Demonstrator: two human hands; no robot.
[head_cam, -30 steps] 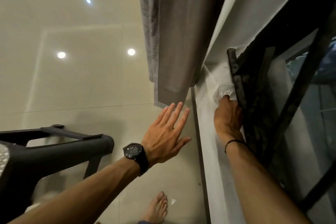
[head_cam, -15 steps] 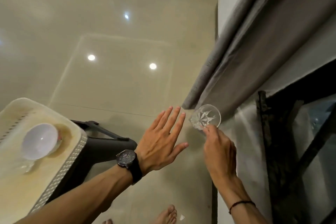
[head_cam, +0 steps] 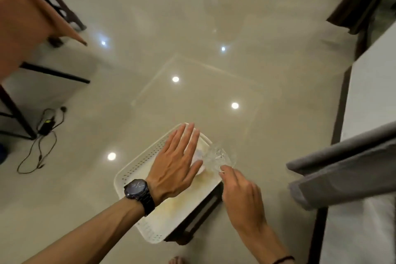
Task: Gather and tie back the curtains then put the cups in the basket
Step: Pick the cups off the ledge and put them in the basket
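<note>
The right hand pinches the glass cup just over the basket's right edge, so its spot likely lies down-left, beside the left hand spread flat above the basket.

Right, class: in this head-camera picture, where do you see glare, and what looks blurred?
Head view: lamp reflections glare as bright spots on the glossy floor; the glass cup pinched by the right hand looks smeared; the left hand is sharp.
</note>
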